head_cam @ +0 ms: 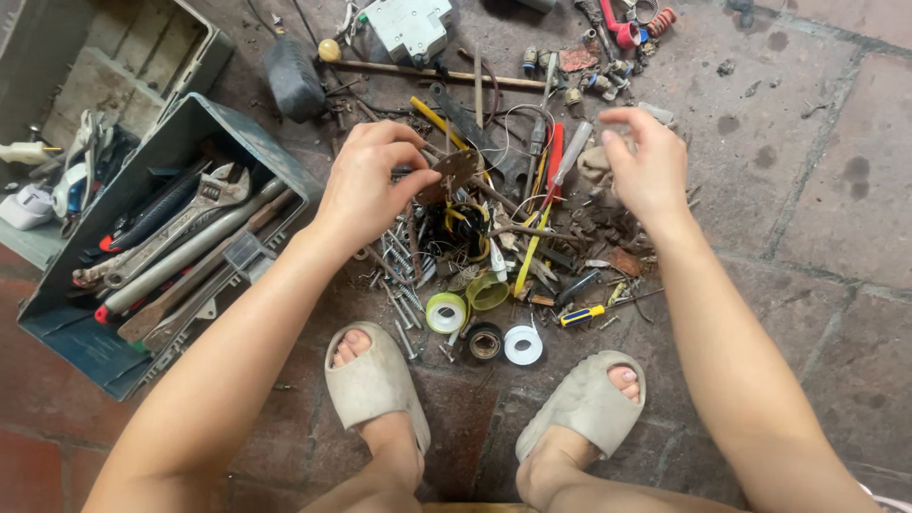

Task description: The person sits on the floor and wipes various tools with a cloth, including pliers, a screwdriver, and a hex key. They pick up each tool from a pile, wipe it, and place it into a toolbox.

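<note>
A heap of small hardware [494, 218] lies on the paved floor: screws, wires, screwdrivers, tape rolls. My left hand [372, 180] hovers over its left side, fingers pinched on a round rusty metal disc [456, 171]. My right hand [646, 166] is over the right side of the heap, its fingers closed on a small pale object that I cannot make out. A red-handled screwdriver [554, 152] lies between the hands. My two feet in beige slippers [375, 380] stand just below the heap.
A blue toolbox [171, 237] with wrenches and long tools lies open at left. Several tape rolls [484, 328] sit near my feet. A white circuit breaker [410, 27], a wooden stick [427, 72] and a red clamp [622, 28] lie at the top.
</note>
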